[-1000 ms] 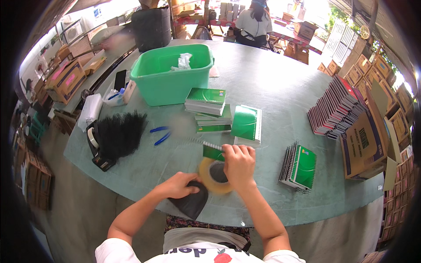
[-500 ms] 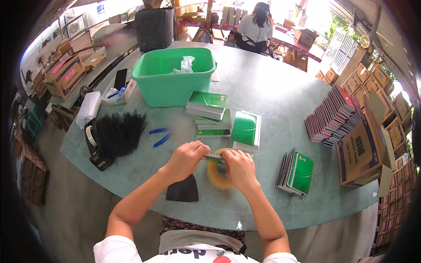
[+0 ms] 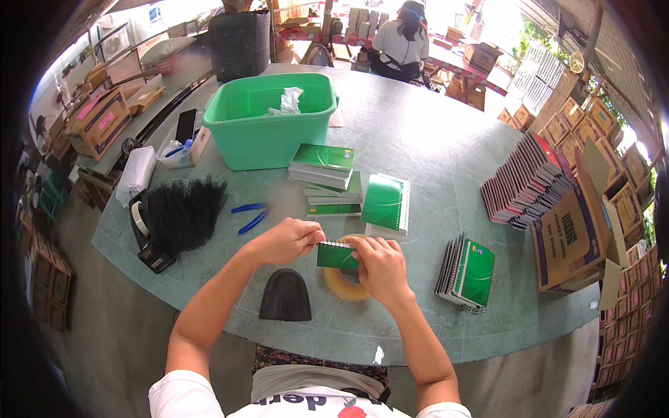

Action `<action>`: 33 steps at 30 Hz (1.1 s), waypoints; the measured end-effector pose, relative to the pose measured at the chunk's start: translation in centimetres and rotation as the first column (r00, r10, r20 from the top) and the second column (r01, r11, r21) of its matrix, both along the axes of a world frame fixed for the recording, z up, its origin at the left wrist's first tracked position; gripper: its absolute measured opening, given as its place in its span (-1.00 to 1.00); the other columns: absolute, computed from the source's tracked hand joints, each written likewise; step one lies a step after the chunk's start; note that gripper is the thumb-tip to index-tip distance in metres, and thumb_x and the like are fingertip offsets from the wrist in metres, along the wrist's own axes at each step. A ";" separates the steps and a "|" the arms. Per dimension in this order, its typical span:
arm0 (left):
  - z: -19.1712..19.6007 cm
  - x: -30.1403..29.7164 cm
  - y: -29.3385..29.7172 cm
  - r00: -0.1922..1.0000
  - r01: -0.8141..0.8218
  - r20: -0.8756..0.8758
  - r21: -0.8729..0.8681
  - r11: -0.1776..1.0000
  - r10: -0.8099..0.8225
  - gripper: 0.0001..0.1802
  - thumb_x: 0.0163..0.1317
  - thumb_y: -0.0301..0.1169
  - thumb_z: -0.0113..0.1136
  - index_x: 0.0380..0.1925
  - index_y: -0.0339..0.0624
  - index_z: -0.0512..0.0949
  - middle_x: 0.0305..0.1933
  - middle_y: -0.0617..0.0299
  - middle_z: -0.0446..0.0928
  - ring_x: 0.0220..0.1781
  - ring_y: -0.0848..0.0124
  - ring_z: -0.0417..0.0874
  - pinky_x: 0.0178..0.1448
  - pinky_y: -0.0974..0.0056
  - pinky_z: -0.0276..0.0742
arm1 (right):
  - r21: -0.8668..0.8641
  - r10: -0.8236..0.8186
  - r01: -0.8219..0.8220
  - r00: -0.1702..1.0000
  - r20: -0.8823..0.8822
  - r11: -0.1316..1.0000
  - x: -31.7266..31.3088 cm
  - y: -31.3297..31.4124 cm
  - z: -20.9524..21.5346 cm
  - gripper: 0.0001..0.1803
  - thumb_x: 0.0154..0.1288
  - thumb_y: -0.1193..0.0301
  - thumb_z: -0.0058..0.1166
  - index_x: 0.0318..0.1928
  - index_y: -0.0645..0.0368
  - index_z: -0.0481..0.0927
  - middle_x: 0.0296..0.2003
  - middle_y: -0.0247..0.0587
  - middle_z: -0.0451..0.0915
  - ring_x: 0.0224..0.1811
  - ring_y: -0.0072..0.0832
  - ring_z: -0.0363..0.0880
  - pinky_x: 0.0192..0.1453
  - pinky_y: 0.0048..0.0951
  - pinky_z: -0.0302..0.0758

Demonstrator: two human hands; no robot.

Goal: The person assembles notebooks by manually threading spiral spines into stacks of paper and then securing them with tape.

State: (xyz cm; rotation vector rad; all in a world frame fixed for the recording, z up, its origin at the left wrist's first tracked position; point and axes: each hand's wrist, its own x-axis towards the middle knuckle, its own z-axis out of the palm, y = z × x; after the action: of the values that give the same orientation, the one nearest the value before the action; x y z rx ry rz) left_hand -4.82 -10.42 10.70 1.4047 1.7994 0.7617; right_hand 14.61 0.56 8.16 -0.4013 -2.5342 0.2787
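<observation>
A small green spiral notebook (image 3: 336, 256) is held over the table with its coil edge at the top. My right hand (image 3: 380, 266) is closed on its right side, thumb and fingers at the edge. My left hand (image 3: 287, 240) is pinched closed at the notebook's upper left corner, by the end of the coil; what is between its fingertips is too small to make out. Under the notebook lies a yellowish tape roll (image 3: 346, 287), partly hidden. A black rounded pad (image 3: 286, 296) lies near my left forearm. Blue-handled pliers (image 3: 251, 217) rest beyond my left hand.
Green notebooks stand in stacks (image 3: 322, 166) ahead, with another group (image 3: 468, 273) at right. A green tub (image 3: 272, 132), a heap of black coils (image 3: 187, 212) and a tape dispenser (image 3: 150, 244) are leftward. Red notebooks (image 3: 523, 184) lean by an open carton (image 3: 571, 233).
The notebook has tilted, so its green cover now shows below the coil. My left hand has shifted slightly up and left, from the coil to its end. My right hand keeps its hold.
</observation>
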 end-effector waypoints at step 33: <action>-7.9 3.0 -10.0 0.931 -0.343 -0.092 0.118 0.932 0.354 -0.50 -0.03 -0.28 0.36 -0.07 -0.18 0.47 -0.13 0.00 0.47 -0.08 0.09 0.52 0.02 0.16 0.45 | -0.013 -0.164 0.163 0.986 -0.015 0.986 -0.7 -0.8 -0.8 -0.84 0.23 0.27 0.07 -0.31 0.07 0.59 -0.44 -0.38 0.61 -0.33 -0.40 0.57 -0.18 -0.36 0.36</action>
State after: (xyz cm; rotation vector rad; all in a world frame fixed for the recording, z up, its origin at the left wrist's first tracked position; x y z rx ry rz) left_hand -1.82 -20.39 2.75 1.2220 2.1605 0.9830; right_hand 13.88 -0.21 7.38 -0.6055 -2.4671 0.2333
